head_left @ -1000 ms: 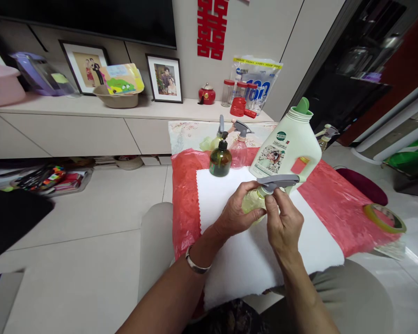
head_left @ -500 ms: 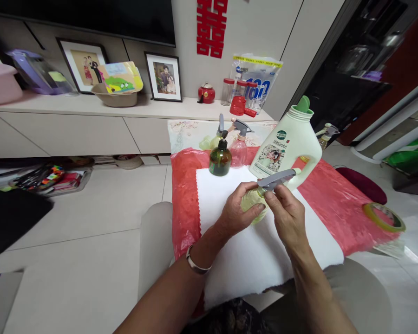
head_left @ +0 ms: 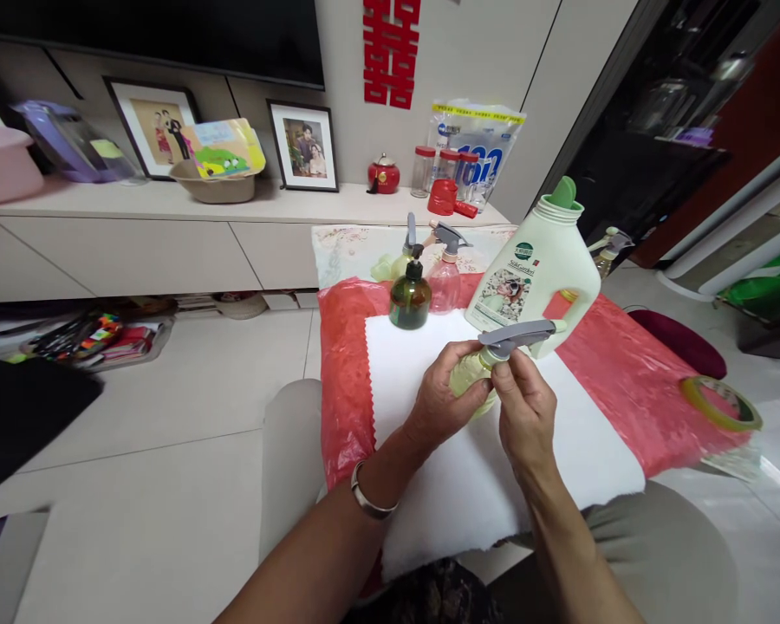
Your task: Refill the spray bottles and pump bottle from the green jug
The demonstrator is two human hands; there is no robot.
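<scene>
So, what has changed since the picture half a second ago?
The right hand has shifted slightly left, and the gray trigger head tilts a little less. Nothing was released: the left hand still holds the yellowish spray bottle. The pale jug and pump bottle stayed in place.

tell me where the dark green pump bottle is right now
In the head view, the dark green pump bottle stands near the far left corner of the white cloth, just left of the pink spray bottle and beyond the left hand.
</scene>
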